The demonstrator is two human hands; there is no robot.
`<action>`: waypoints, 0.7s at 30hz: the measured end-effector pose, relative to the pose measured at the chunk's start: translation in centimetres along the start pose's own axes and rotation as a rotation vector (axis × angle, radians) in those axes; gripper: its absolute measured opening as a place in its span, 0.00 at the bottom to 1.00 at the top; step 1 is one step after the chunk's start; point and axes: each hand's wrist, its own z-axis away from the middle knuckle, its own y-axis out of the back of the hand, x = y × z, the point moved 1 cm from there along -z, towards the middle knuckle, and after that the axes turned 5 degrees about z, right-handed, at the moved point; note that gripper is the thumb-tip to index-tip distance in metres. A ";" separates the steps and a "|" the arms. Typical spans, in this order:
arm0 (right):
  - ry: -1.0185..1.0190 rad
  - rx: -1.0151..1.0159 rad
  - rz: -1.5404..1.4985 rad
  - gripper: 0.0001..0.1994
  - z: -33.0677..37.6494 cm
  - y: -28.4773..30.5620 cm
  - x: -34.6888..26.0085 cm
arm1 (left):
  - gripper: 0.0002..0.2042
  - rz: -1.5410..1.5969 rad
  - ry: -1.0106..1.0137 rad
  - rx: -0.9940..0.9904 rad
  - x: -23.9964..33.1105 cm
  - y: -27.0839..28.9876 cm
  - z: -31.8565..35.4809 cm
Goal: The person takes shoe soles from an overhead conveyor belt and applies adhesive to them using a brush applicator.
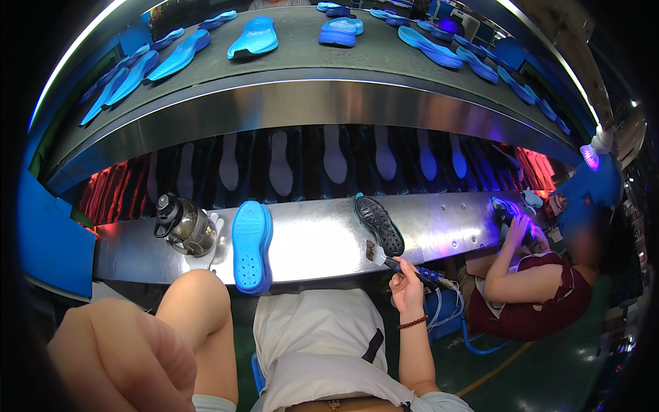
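Observation:
My right hand point(408, 292), with a beaded bracelet on its wrist, is closed around the handle of a small flat brush point(379, 255) with brown bristles. The brush head is beside the lower end of a black shoe sole point(379, 224) dotted with holes, which lies on the metal ledge point(312, 237). My left hand point(127, 353) is large and close at the lower left, its fingers curled; whether anything is in them is hidden. A stack of blue shoe soles point(252, 247) lies on the ledge left of the middle.
A dark-lidded jug point(184, 224) stands on the ledge's left part. Beyond it, grey soles point(280, 165) lie in a dark, red-lit recess. Blue soles point(254, 37) rest on the upper belt point(295, 58). At right a seated person point(528, 295) handles a sole under violet light.

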 end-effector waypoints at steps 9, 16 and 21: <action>-0.004 -0.011 0.014 0.10 0.0 -0.2 -0.3 | 0.02 0.023 -0.008 -0.034 -0.3 0.1 -0.1; 0.006 -0.022 -0.022 0.11 0.1 0.0 -0.1 | 0.02 0.018 0.008 -0.049 -0.3 -0.2 -0.2; 0.001 -0.006 -0.005 0.09 0.0 0.0 -0.1 | 0.02 0.017 0.023 -0.067 -0.4 -0.3 -0.1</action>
